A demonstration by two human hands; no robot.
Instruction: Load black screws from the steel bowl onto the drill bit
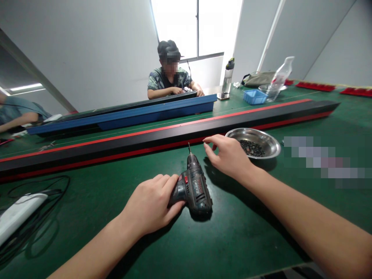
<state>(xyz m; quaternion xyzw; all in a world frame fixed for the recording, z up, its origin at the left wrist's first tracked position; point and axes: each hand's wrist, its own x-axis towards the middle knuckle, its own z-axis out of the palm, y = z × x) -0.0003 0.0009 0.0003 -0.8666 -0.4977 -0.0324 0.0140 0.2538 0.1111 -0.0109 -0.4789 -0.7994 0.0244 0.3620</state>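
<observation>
My left hand (154,199) is wrapped round the handle of a dark power drill (199,188), which lies on its side on the green table (232,236). The drill's thin bit points away from me, toward a long black and red bar (162,133). Just right of the bit, my right hand (226,153) hovers with thumb and forefinger apart and nothing visible between them. Beside that hand sits a shiny metal bowl (273,145) with many small dark pieces in it.
Behind the bar lie long blue channels (157,112). A person (168,77) works across the table; another person's arm shows at far left. A blue basket (255,97), a clear bottle (280,79) and a tumbler (227,79) stand behind. Cables and a white power strip (21,213) lie left.
</observation>
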